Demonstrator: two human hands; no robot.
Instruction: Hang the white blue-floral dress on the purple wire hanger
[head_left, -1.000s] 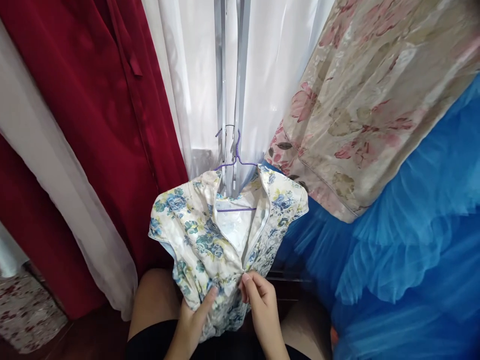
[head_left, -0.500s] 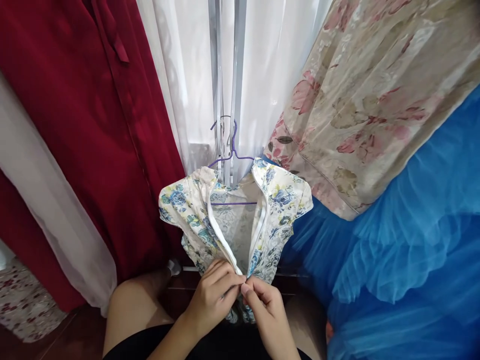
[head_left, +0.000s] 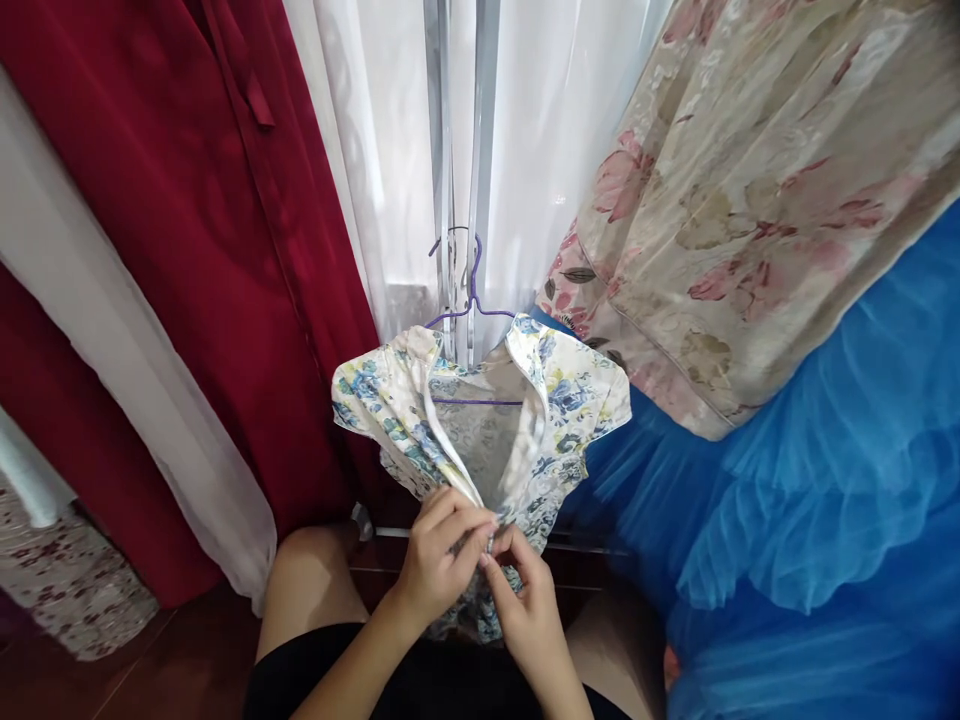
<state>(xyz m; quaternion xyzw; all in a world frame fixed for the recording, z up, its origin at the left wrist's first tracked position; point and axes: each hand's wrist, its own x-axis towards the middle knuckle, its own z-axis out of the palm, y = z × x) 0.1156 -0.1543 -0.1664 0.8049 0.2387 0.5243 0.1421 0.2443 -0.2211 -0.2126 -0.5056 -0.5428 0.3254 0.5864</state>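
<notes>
A small white dress with blue flowers (head_left: 570, 400) hangs on a purple wire hanger (head_left: 474, 290) from a metal rail. Its front is open, showing a pale lining. My left hand (head_left: 442, 555) pinches the left edge of the opening near its bottom. My right hand (head_left: 525, 610) pinches the right edge right beside it, fingertips of both hands almost touching. Both hands are closed on the dress fabric just above my knees.
A dark red garment (head_left: 210, 230) hangs at left, with a sheer white curtain (head_left: 360, 120) behind. A beige floral garment (head_left: 750, 180) and blue tulle (head_left: 825, 480) fill the right. Metal rack poles (head_left: 461, 150) rise at centre. Wooden floor (head_left: 187, 670) lies below.
My left hand rose from under the dress hem to the front opening and met my right hand there. The opening has narrowed at the bottom and the dress sits a little higher.
</notes>
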